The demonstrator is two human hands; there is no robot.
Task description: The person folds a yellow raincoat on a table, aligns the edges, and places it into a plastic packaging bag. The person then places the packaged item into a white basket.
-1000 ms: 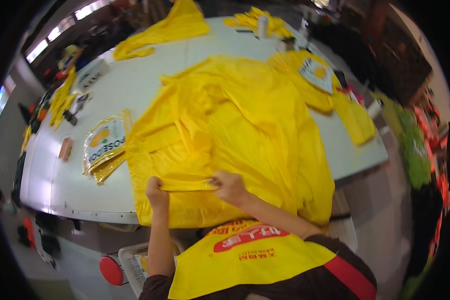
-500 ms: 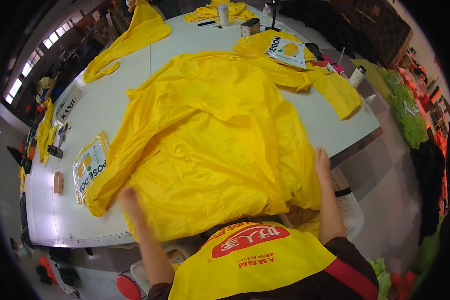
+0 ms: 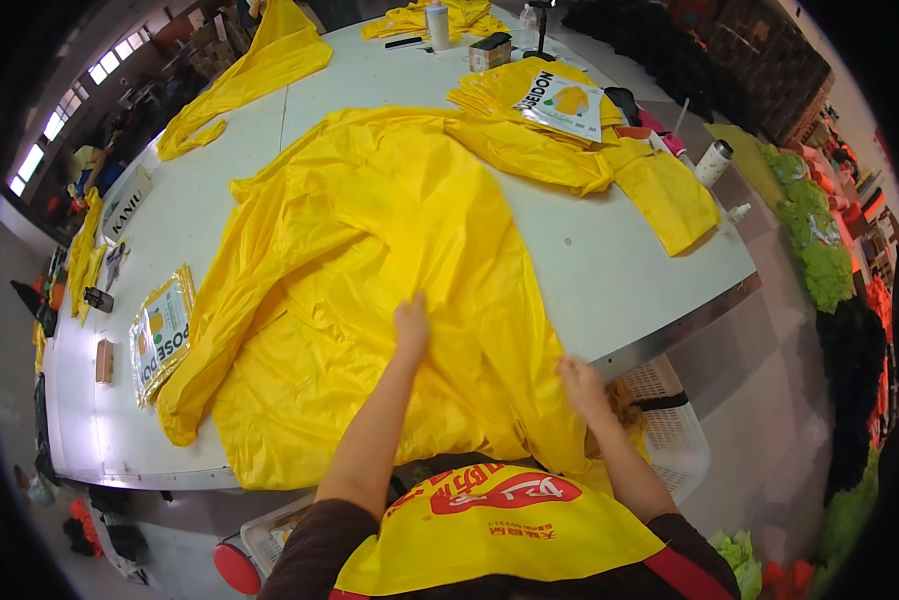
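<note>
A large yellow raincoat (image 3: 340, 260) of thin, crinkled sheeting lies spread over the near part of the white table (image 3: 630, 280), one sleeve toward the left and the other toward the far right. Near the middle of it, my left hand (image 3: 412, 328) is closed on a fold that rises in creases from the fingers. My right hand (image 3: 584, 388) pinches the coat's right edge beside the table's front corner. Both fingertips are partly hidden and slightly blurred.
Flat raincoat packs (image 3: 162, 335) lie at the left; another pack (image 3: 562, 103) tops yellow pieces at the far right. A folded yellow piece (image 3: 667, 200), a white bottle (image 3: 713, 162) and a small box (image 3: 490, 52) stand around. Below the right corner is a white basket (image 3: 670, 425).
My left hand has moved from the coat's left side to its middle and taken hold. My right hand has come inward and down, drawing the right edge leftward and baring more table.
</note>
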